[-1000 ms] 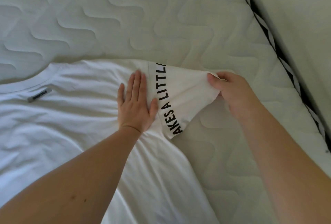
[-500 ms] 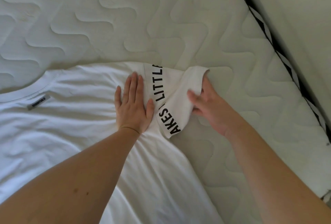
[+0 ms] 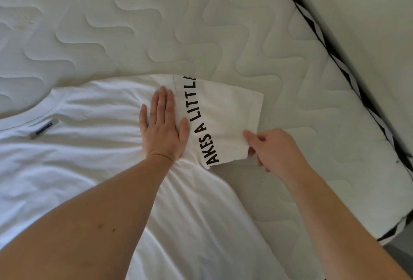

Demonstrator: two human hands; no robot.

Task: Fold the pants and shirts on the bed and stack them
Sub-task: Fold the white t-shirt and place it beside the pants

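Left hand (image 3: 163, 127) lay spread flat, pressing the white T-shirt (image 3: 93, 168) on the mattress (image 3: 134, 22), right hand (image 3: 270, 147) at three o'clock pinched its lettered sleeve (image 3: 225, 121), so folding had barely begun, stacking all ahead.

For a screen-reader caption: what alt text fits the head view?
A left hand presses flat on a white T-shirt spread on a quilted mattress, while the right hand pinches the lower corner of its lettered sleeve.
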